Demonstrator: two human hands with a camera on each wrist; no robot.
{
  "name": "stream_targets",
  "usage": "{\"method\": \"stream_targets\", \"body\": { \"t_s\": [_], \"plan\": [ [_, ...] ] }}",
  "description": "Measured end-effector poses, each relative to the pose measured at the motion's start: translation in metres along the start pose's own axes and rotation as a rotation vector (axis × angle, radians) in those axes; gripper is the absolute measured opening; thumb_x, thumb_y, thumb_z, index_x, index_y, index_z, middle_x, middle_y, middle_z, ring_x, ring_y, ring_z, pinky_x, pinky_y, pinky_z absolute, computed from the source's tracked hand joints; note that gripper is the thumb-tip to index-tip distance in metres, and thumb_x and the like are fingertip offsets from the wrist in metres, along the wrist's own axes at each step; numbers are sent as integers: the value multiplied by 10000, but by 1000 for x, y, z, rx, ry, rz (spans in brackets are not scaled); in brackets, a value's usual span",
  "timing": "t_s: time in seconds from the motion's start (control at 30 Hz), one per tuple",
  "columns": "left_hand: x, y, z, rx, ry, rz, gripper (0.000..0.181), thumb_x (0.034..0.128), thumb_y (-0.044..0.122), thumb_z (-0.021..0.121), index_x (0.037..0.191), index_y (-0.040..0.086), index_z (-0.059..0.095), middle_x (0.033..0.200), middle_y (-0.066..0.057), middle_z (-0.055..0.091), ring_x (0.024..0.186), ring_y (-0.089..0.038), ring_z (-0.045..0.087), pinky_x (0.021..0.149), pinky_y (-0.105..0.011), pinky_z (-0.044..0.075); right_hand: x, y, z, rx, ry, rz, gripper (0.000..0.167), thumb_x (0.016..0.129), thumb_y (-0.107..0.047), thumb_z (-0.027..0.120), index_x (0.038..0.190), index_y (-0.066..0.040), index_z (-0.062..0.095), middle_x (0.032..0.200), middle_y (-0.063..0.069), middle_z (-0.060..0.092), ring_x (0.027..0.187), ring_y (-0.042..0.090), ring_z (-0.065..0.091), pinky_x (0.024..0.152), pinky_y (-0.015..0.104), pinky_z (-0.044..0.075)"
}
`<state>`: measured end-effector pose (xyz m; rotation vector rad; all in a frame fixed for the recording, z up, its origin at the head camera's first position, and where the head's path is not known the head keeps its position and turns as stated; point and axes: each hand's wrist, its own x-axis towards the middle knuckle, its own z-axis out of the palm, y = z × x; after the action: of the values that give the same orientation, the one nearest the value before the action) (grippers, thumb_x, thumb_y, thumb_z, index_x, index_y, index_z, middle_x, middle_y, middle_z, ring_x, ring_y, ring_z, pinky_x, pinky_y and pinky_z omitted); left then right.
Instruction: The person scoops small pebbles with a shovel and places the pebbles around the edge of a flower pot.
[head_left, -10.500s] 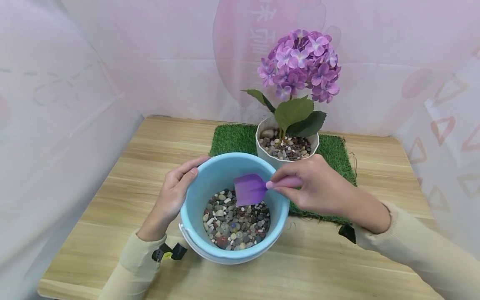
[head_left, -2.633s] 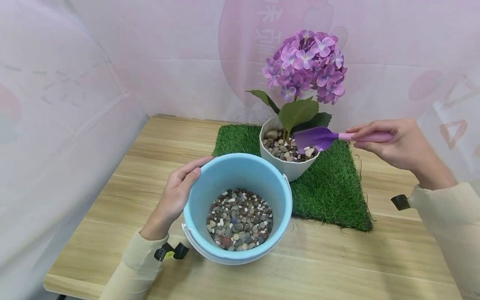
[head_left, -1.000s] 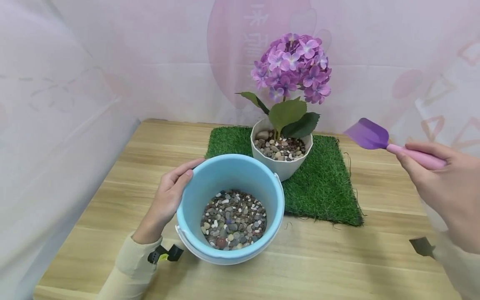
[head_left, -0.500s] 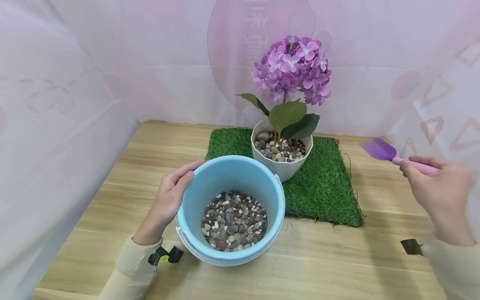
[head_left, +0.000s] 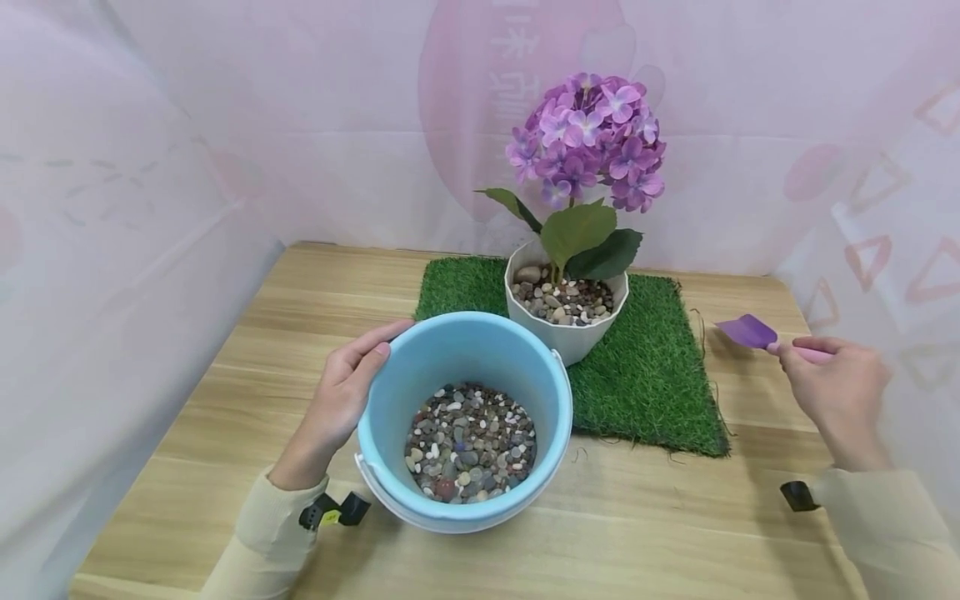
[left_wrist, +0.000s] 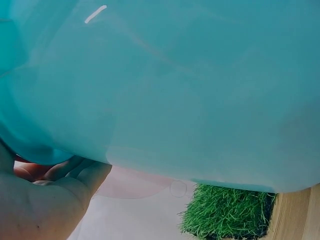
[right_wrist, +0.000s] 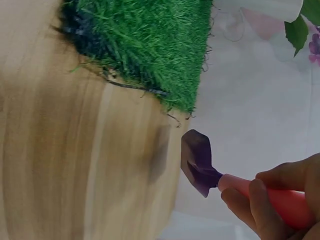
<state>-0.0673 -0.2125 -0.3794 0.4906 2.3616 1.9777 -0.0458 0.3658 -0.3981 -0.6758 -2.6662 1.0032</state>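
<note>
In the head view my left hand (head_left: 341, 392) holds the side of a light blue bucket (head_left: 378, 417) near its rim. The left wrist view shows that hand (left_wrist: 55, 200) against the outer wall of the bucket (left_wrist: 165, 100), some fingers partly hidden. Mixed pebbles (head_left: 472, 442) cover the bucket's bottom. Right of the grass mat, my right hand (head_left: 840, 392) pinches the pink handle of a small purple trowel (head_left: 750, 332). In the right wrist view the trowel (right_wrist: 196, 160) is a little above the wooden surface, its shadow apart from it. No pebbles show on its blade.
A white pot (head_left: 573, 340) with pebbles and a purple hydrangea (head_left: 592, 142) stands behind the bucket on a green grass mat (head_left: 645, 383). The wooden table (head_left: 637, 517) is enclosed by pale printed cloth (head_left: 345, 167) at the back and sides.
Earlier the trowel was over the bucket, then tipped above the pot. In the last second my right hand has lowered it towards the table at the right. My left hand stays on the bucket.
</note>
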Motion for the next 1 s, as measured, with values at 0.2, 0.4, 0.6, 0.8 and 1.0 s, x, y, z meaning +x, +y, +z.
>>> {"method": "stream_targets", "body": {
  "t_s": [0.2,0.4,0.6,0.8,1.0],
  "plan": [
    [-1,-2,-1,-6,6,5,425,1155,177,401,1498,-21,554,1510,-235,587,1157,-86,734,920,-328,673,1,10,7,-35,-15,26,503,1001,-351,660,1307,45,711,762,-266,724,586,-280,487,531,48,483],
    [-1,-1,-1,-8,8,11,420,1154,180,400,1493,-4,567,1502,-246,588,1152,-93,737,916,-327,676,-6,18,12,-198,-87,-90,564,1028,-490,625,1153,38,780,818,141,805,526,32,578,446,243,438],
    [-3,-1,-1,-4,22,14,419,1153,171,401,1486,-23,566,1495,-251,593,1140,-102,744,901,-350,682,-11,25,20,-314,-229,-203,712,1085,-526,511,729,34,772,502,20,589,498,205,521,453,292,411],
    [-2,1,-1,-4,32,11,426,1155,191,393,1478,-18,577,1482,-246,608,1134,-116,751,900,-352,684,-14,28,28,-416,-242,-220,712,1097,-496,475,509,-109,583,482,22,522,514,226,506,478,297,382],
    [3,3,-2,15,23,41,462,1163,244,351,1474,-8,582,1479,-206,627,1192,-131,723,965,-300,664,-14,24,30,-528,-269,-270,673,1095,-476,468,519,-128,460,515,68,474,512,255,473,447,338,356]
  ]
}}
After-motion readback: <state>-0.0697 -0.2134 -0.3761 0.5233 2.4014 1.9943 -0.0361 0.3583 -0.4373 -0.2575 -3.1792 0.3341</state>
